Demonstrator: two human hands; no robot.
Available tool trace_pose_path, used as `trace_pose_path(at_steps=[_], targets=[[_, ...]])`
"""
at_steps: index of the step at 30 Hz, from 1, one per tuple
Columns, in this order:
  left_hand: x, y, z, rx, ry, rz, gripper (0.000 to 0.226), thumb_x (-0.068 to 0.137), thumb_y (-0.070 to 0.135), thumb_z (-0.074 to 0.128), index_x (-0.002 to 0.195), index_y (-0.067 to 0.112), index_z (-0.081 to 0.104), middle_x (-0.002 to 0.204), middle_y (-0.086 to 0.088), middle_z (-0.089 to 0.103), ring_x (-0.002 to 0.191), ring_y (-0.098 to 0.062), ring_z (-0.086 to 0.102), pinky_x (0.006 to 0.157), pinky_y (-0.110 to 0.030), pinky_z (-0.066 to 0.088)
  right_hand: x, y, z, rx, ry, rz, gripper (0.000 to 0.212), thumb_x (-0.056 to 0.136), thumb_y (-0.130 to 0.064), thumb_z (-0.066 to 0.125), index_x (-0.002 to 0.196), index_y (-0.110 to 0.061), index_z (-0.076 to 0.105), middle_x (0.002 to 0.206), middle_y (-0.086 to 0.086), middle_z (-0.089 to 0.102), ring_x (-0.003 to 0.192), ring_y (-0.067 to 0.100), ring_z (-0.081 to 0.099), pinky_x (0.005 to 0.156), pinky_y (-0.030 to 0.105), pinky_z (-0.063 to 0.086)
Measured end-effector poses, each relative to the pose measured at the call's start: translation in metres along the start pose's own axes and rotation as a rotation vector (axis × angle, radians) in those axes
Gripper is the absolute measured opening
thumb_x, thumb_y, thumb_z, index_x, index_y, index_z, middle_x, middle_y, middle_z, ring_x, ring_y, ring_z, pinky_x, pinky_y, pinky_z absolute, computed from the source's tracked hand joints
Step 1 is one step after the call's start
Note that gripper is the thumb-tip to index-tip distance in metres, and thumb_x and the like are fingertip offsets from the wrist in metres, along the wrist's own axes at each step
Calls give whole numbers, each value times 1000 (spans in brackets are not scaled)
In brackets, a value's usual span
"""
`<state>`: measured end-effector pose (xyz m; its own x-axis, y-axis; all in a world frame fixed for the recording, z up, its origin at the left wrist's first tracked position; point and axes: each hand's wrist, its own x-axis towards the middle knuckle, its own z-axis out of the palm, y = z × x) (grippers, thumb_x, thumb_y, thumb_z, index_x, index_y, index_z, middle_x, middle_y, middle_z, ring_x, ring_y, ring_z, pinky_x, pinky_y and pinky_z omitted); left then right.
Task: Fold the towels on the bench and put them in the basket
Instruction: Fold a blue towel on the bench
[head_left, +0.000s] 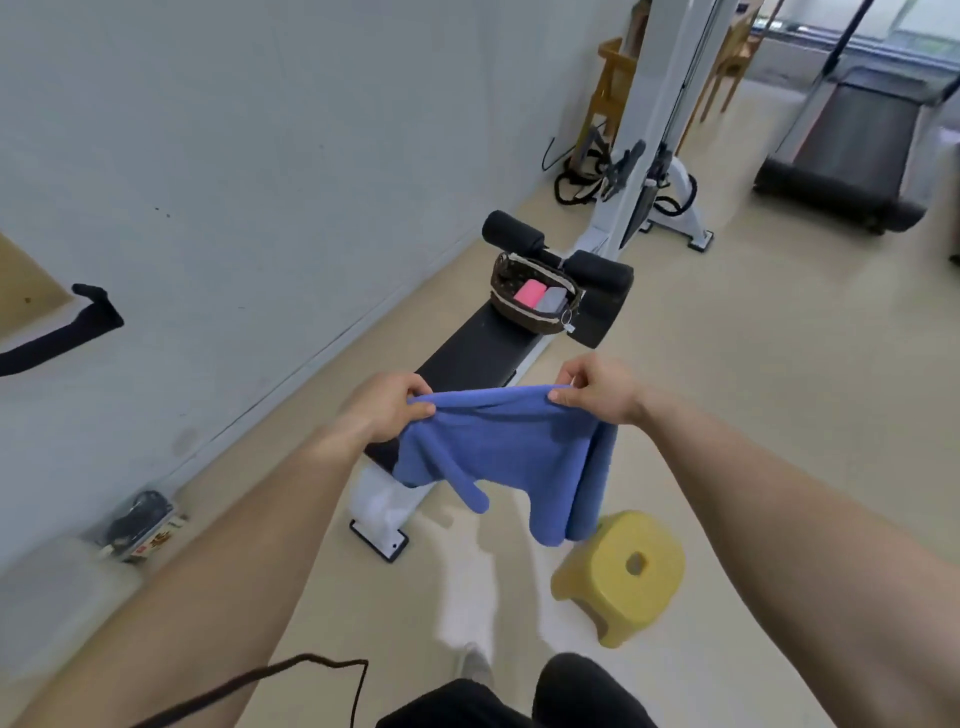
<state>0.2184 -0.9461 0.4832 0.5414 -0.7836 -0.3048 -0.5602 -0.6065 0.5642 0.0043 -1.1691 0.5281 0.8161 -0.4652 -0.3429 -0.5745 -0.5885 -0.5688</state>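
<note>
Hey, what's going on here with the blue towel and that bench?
A person is holding a blue towel up by its top edge. The left hand pinches one end and the right hand the other, above the near end of the black bench. The towel hangs loose and bunched, not neatly folded. The basket sits at the far end of the bench and holds a pink towel and a grey towel. A yellow stool stands on the floor nearby.

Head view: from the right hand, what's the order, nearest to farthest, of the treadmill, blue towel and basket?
1. Blue towel, pinched in the right hand itself.
2. Basket, ahead on the bench.
3. Treadmill, far right across the room.
</note>
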Motion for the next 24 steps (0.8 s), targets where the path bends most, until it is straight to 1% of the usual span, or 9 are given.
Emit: trace_pose_path(at_steps=[4, 6, 8, 11, 15, 18, 20, 22, 24], targets=[[56, 0, -24, -26, 10, -46, 17, 91, 30, 68, 76, 30, 59, 70, 6, 55, 65, -14, 52, 61, -28, 39, 63, -2, -34, -61, 17, 1, 13, 91, -30, 68, 80, -24, 65, 72, -9, 58, 70, 10, 54, 62, 24, 40], [80, -2, -33, -43, 18, -79, 18, 91, 28, 66, 75, 28, 58, 69, 6, 53, 66, -15, 51, 61, -28, 39, 96, -4, -47, -79, -13, -11, 8, 92, -26, 65, 84, -24, 67, 77, -7, 61, 76, 14, 57, 66, 26, 41], [106, -6, -40, -61, 32, -110, 22, 90, 29, 66, 71, 27, 55, 67, 7, 51, 68, -17, 51, 62, -29, 39, 130, -6, -59, -96, -33, -38, 7, 92, -22, 63, 91, -19, 70, 80, -3, 63, 78, 15, 57, 64, 24, 42], [143, -6, -50, -83, 63, -162, 33, 92, 32, 63, 65, 22, 47, 64, 5, 49, 65, -17, 48, 61, -29, 37, 183, -9, -73, -133, -64, -104, 8, 94, -20, 62, 96, -17, 69, 78, -2, 60, 75, 14, 55, 59, 19, 39], [197, -6, -60, -181, 129, -252, 42, 97, 31, 59, 62, 20, 41, 60, 6, 42, 58, -12, 40, 57, -27, 30, 274, -5, -93, -215, -128, -199, 6, 94, -21, 62, 90, -20, 66, 76, -6, 59, 72, 12, 54, 56, 20, 38], [243, -17, -64, -287, 181, -355, 44, 100, 42, 51, 66, 17, 39, 66, 0, 39, 61, -16, 37, 60, -30, 30, 354, -1, -107, -222, -182, -261, 6, 95, -24, 62, 92, -23, 66, 73, -11, 53, 69, 6, 51, 57, 17, 34], [268, -25, -63, -335, 232, -435, 46, 100, 43, 51, 65, 18, 37, 64, 1, 37, 61, -16, 35, 59, -31, 29, 406, 2, -111, -202, -220, -303, 8, 96, -24, 61, 91, -22, 66, 71, -10, 51, 67, 4, 49, 57, 18, 33], [286, -29, -60, -326, 286, -497, 45, 100, 39, 53, 63, 18, 37, 64, 1, 36, 61, -16, 34, 59, -31, 28, 448, 3, -110, -209, -275, -345, 11, 96, -25, 59, 88, -22, 65, 69, -9, 52, 66, 7, 50, 57, 21, 33], [298, -33, -51, -286, 289, -584, 44, 100, 36, 53, 62, 18, 40, 62, 2, 40, 61, -17, 37, 59, -32, 30, 478, 6, -107, -235, -342, -374, 15, 96, -28, 59, 82, -23, 63, 68, -8, 53, 68, 13, 52, 58, 25, 36]])
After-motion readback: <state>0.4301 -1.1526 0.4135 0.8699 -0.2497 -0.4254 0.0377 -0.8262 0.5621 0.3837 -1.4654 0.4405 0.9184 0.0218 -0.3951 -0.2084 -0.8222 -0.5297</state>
